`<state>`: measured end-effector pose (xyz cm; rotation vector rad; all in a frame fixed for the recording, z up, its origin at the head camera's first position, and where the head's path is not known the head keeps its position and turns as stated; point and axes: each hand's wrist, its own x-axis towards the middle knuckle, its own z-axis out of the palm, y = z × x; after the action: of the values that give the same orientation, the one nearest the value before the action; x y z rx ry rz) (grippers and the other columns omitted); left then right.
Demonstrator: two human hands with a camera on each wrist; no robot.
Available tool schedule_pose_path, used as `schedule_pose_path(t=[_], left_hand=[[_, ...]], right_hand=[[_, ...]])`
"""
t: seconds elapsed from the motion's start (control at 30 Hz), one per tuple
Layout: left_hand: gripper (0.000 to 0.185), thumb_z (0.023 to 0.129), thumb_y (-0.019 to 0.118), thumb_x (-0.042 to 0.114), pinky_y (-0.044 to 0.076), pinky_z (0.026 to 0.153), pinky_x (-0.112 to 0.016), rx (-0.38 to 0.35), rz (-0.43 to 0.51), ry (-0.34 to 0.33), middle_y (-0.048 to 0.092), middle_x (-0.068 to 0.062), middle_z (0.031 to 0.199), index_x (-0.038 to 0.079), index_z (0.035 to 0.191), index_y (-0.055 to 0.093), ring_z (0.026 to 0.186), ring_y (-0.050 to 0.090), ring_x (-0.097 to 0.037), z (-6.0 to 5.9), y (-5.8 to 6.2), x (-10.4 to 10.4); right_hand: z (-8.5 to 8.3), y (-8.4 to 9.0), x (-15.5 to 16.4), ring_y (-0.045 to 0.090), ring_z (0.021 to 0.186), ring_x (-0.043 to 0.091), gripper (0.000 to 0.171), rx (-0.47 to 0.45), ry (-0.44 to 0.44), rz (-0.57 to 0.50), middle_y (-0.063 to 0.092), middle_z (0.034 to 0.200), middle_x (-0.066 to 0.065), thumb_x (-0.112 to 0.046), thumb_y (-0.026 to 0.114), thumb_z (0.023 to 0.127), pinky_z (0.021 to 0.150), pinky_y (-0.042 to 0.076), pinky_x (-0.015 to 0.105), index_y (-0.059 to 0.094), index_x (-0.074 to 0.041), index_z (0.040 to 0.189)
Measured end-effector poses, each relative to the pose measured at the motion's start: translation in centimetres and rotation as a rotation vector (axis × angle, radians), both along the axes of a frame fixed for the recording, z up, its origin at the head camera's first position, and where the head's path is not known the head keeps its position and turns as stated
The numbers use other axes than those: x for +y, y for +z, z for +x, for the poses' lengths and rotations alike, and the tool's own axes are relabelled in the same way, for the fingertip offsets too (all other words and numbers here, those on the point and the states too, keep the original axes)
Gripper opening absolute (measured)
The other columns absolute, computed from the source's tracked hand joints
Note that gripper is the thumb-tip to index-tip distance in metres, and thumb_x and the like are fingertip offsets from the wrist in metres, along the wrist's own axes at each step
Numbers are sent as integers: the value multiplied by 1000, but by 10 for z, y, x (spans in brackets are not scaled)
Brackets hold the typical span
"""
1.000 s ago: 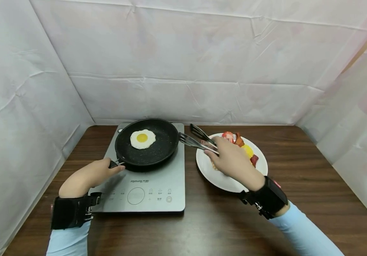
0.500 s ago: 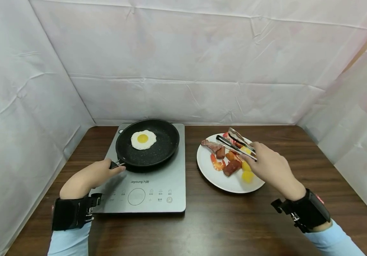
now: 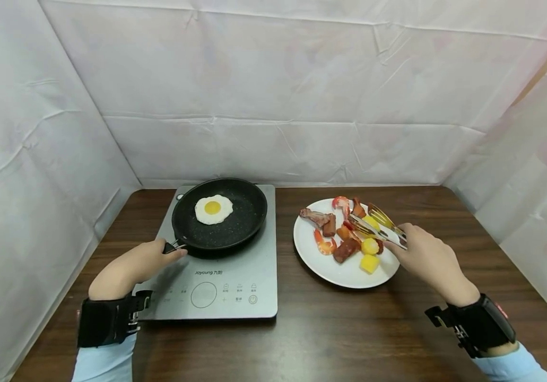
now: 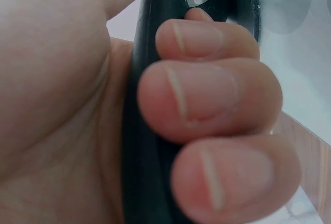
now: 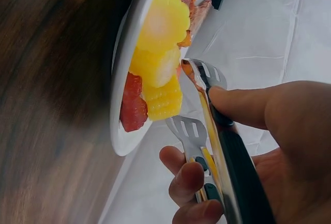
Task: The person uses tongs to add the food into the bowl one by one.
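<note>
My left hand (image 3: 135, 265) grips the handle of a black frying pan (image 3: 249, 217); in the left wrist view its fingers curl round the dark handle (image 4: 139, 120). A fried egg (image 3: 213, 209) lies left of the pan's middle. My right hand (image 3: 428, 257) holds metal tongs (image 3: 390, 234) with dark grips, thumb on one arm and fingers on the other. The tongs' slotted heads are spread apart over the right side of a white plate (image 3: 309, 262), near yellow corn pieces (image 5: 163, 97). Nothing shows between the heads.
Under the pan is a silver induction cooker (image 3: 259, 265) with a touch panel. Shrimp (image 3: 323, 243), sausage pieces (image 3: 346, 250) and other meat share the plate. White sheeting (image 3: 273, 95) walls the back and sides of the brown wooden table (image 3: 330, 334).
My right hand has moved right with the tongs, from near the pan's edge to over the plate's right side, uncovering the food. My left hand and the pan have stayed put.
</note>
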<state>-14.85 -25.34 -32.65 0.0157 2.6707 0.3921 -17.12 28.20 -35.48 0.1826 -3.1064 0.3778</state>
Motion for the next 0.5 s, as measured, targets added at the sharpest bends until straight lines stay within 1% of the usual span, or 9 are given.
schedule_pose_path(t=[0.07, 0.2, 0.27, 0.5], left_hand=[[87, 107, 39, 54, 52, 93, -58, 2, -3, 0, 46, -47, 138, -27, 139, 32, 123, 57, -54, 1, 0, 0], [89, 107, 39, 55, 50, 97, -61, 0, -1, 9, 43, -47, 142, -26, 141, 30, 128, 52, -56, 3, 0, 1], [90, 106, 39, 56, 50, 96, -61, 1, 2, 7, 43, -47, 141, -26, 140, 31, 128, 52, -56, 3, -1, 2], [89, 106, 40, 55, 48, 100, -63, -4, 16, 23, 40, -47, 145, -26, 143, 29, 132, 47, -57, 3, 0, 2]], right_hand=[[-1, -3, 1, 66, 78, 32, 61, -11, -2, -3, 68, 111, 30, -41, 65, 98, 52, 43, 36, 55, 9, 133], [-4, -3, 4, 65, 77, 31, 63, -47, -2, 1, 68, 110, 30, -42, 66, 97, 52, 42, 35, 56, 9, 132], [-6, -1, 6, 68, 82, 35, 64, -58, 5, 15, 68, 113, 31, -43, 65, 97, 53, 46, 38, 57, 10, 131], [-17, 11, 9, 68, 88, 37, 61, -129, 67, 104, 70, 108, 26, -43, 66, 97, 63, 51, 48, 60, 9, 128]])
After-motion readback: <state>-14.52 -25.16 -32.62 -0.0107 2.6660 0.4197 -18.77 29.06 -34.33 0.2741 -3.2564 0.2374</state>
